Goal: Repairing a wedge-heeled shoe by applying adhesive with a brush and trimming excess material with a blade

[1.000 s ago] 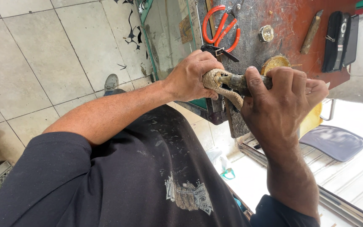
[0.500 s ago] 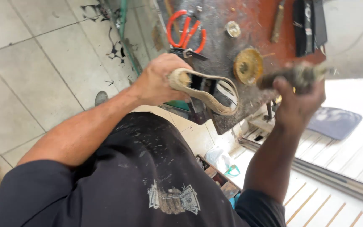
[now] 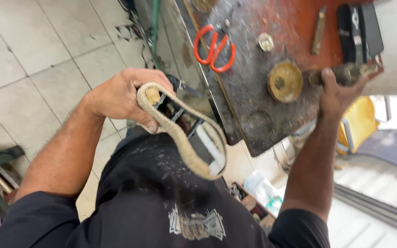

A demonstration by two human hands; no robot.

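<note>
Pale floor tiles (image 3: pixel 28 50) fill the left and far side of the head view, and a stained red and grey workbench (image 3: pixel 272 105) stands at the right. On it I see orange scissors (image 3: pixel 214 48), a round brass tin (image 3: pixel 285 81) and a flat black case (image 3: pixel 359 30).

My left hand (image 3: pixel 122 98) is closed around the heel end of a sandal (image 3: pixel 184 133), thumb below and fingers wrapped over the rim. This sandal has a woven rope edge and dark straps, and it hangs over my lap, near the bench edge. I judge it light and rather bendable, with a rough, not slippery rim, so the stiffer heel part is a good place to hold it.

My right hand (image 3: pixel 336 92) is clasped on a dark tool (image 3: pixel 345 73) at the bench's right edge; what kind of tool, I cannot tell.
</note>
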